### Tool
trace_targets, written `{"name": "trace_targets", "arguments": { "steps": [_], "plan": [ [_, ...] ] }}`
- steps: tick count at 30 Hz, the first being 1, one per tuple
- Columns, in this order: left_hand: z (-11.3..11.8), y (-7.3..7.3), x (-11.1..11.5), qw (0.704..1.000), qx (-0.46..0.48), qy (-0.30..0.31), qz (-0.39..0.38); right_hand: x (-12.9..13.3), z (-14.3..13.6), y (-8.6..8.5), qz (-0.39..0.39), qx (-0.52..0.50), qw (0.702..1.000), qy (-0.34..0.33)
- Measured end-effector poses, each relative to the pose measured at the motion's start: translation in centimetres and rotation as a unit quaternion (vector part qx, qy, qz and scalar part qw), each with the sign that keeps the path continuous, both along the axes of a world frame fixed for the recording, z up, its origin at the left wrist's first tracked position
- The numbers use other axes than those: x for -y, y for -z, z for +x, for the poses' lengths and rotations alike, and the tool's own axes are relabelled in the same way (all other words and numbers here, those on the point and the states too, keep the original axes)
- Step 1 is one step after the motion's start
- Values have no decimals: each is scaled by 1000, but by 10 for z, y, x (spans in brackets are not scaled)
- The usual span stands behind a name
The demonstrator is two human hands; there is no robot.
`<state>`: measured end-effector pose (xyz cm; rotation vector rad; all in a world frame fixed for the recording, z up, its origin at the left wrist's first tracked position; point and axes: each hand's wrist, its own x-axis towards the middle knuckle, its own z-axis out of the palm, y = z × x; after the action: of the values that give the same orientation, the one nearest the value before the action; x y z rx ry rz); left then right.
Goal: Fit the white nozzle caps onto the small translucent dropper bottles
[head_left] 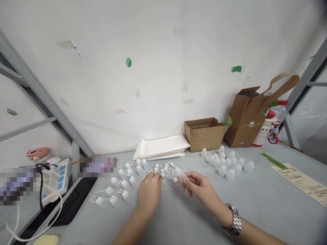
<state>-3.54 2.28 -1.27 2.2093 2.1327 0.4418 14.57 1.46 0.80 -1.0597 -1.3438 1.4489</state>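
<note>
My right hand (195, 183), with a metal watch on its wrist, pinches a small translucent bottle (181, 174) that tilts up to the left. My left hand (150, 187) is over the near left side of a pile of white caps with thin tubes (167, 173); its fingers are bent together, and what they hold is too small to make out. Left of the pile stand several bottles with white caps and tubes (125, 185). On the right is a group of several bottles without tubes (230, 163).
White padded envelopes (163, 146), an open cardboard box (206, 136) and a brown paper bag (246, 119) line the wall. A power strip (57, 180) and black mat (76, 200) are left. A printed card (301, 180) lies right.
</note>
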Motion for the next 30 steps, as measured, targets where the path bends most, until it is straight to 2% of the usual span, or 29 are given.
{"name": "trace_targets", "arguments": {
  "steps": [8,20,30],
  "plan": [
    [0,-1,1,999,35,-12,25,1,0,5,9,-4,1000,-17],
    [4,-1,3,995,101,20,11,2,-3,2,-1,-4,1000,-28],
    [7,-3,4,994,105,22,9,6,-7,6,-17,5,997,-70]
  ]
}}
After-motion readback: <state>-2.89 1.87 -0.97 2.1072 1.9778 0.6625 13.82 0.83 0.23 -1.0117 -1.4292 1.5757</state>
